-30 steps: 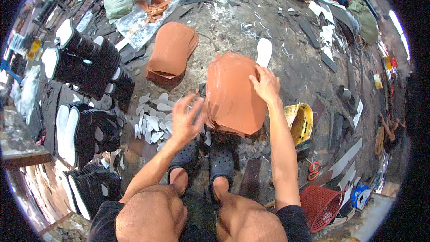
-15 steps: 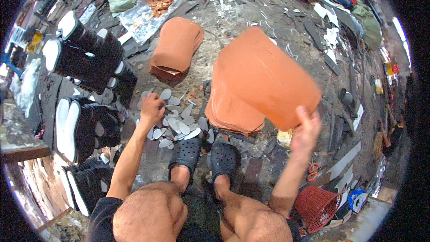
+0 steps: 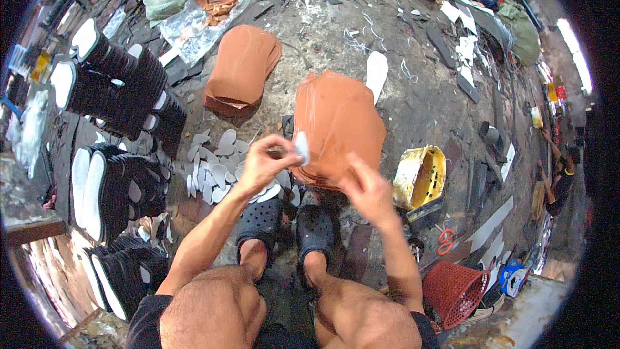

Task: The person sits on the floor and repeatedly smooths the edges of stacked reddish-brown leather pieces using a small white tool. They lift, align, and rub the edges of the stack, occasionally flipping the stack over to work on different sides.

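Left hand (image 3: 266, 161) pinched a pale oval piece (image 3: 302, 147). Right hand (image 3: 368, 189) blurred, by orange stack (image 3: 339, 113); could not tell its grip.

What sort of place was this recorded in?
Probably a shoemaking workshop: rows of black, white-faced sole-shaped pieces, stacked flat orange-brown sheets, and small grey oval pieces heaped on the littered floor.

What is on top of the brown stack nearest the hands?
Over the brown stack appear a pale piece, held in the left hand, and the right hand. Contact is unclear; the surface beneath them is hidden.
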`<state>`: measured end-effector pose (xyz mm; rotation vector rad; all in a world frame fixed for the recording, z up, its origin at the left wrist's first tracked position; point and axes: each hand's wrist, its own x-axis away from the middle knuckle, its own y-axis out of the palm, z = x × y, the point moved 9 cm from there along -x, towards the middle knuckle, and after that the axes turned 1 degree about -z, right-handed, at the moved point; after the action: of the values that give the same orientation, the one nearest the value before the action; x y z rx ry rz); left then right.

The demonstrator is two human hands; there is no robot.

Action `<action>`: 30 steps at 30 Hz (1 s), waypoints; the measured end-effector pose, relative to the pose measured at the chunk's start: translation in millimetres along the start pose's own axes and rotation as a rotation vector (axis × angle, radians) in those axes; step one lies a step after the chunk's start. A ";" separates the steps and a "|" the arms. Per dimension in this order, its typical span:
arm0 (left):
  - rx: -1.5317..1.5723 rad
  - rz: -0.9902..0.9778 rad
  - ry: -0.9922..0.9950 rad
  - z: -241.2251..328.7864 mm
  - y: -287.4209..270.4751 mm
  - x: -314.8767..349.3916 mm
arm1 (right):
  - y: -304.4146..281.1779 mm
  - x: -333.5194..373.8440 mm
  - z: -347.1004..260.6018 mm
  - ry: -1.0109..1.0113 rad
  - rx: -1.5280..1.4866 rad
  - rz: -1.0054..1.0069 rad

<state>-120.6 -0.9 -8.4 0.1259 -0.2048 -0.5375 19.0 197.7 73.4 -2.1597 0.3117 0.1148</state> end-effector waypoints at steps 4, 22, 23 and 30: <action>-0.363 -0.140 -0.027 -18.9 57.5 -14.2 | -111.0 -40.0 17.4 0.250 -0.128 0.316; -1.126 -0.131 0.554 -5.9 66.5 1.4 | 12.1 -39.0 1.9 0.050 0.107 0.049; -1.102 -0.128 0.592 -3.1 67.4 2.0 | 15.4 -37.4 1.4 0.026 0.089 0.024; -1.120 -0.130 0.653 -9.7 62.9 11.9 | 43.2 -36.9 -16.0 -0.062 0.323 -0.117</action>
<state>-77.3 47.1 -5.1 -0.7762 0.7534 -0.6468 -28.6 167.7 55.5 -1.8446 0.1550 0.0598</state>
